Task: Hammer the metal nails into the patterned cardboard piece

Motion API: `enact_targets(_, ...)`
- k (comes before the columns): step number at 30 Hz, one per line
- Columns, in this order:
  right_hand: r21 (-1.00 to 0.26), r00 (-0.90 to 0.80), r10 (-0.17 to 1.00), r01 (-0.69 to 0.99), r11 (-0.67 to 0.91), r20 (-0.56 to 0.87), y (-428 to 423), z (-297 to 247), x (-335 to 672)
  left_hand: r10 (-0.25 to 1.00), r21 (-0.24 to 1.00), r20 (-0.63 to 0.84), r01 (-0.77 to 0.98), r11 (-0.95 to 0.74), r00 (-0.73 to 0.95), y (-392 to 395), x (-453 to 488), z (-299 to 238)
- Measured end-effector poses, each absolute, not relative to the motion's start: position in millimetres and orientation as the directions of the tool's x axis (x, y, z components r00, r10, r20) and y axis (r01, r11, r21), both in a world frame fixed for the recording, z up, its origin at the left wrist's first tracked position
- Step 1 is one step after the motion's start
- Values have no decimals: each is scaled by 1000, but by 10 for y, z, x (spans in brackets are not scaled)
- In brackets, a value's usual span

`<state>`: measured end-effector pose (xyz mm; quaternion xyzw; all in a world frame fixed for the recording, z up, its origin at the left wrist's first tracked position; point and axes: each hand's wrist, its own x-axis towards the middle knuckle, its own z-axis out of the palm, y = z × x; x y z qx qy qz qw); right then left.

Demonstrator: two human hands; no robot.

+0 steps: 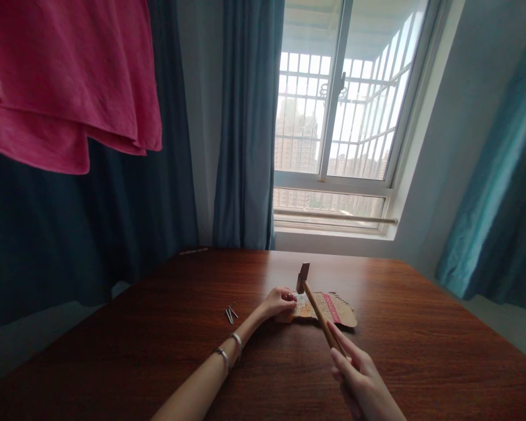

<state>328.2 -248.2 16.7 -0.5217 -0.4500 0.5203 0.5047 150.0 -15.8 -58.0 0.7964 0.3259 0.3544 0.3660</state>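
Note:
My right hand (357, 368) is wrapped round the wooden handle of a hammer (318, 310). The hammer is raised at a slant, its head pointing away from me, in front of a piece of brown cardboard (344, 313). Many small dark dots and a pink band mark the cardboard, which lies on the table. At its left end is my left hand (283, 301), with fingers closed in a pinch. Whatever they hold is too small to make out. Several loose nails (230, 314) lie to the left of that hand.
The brown wooden table (127, 351) reaches to the wall below a barred window (333, 117). Blue curtains (248, 128) hang at the left and right. A pink cloth (70, 76) hangs at the upper left, above the table's level.

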Motion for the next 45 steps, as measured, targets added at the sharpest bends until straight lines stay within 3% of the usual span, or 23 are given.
enact_targets(40, -998, -28, 997, -23, -66, -65, -2495, 303, 3191, 768, 839, 319, 212, -502, 556, -142, 1521, -577)
enact_targets(45, -995, -41, 995, -36, -88, -87, -2471, 249, 3212, 788, 851, 267, 247, -463, 555, -167, 1534, -548)
